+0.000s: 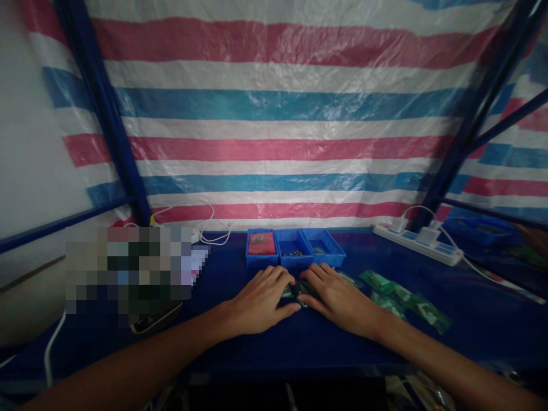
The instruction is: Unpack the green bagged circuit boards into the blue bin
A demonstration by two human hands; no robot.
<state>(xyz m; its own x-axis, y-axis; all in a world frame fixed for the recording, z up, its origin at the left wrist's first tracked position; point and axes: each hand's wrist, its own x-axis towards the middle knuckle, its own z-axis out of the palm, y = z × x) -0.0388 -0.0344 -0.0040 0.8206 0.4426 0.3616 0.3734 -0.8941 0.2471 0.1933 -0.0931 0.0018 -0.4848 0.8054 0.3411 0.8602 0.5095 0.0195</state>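
My left hand (pixel 262 301) rests low over the blue table, fingers bent and thumb pointing right, closed on the left edge of a small green packet (pixel 287 291). Facing it, my right hand (pixel 336 298) has its curled fingers and thumb around the packet's darker right part. The fingers hide much of the packet, and its contents are too small to make out. Just beyond my hands stand three joined blue bins: the left bin (pixel 247 257) holds a red packet (pixel 262 243), the middle bin (pixel 295 260) small metal pieces, the right bin (pixel 336 257) a few small things.
Several green packets (pixel 402 294) lie right of my right hand. A white power strip (pixel 417 244) with plugs stands at the back right. On the left are a blurred-out patch, a dark case (pixel 158 319) and a white cable (pixel 214 228). Blue posts flank a striped sheet (pixel 274 148).
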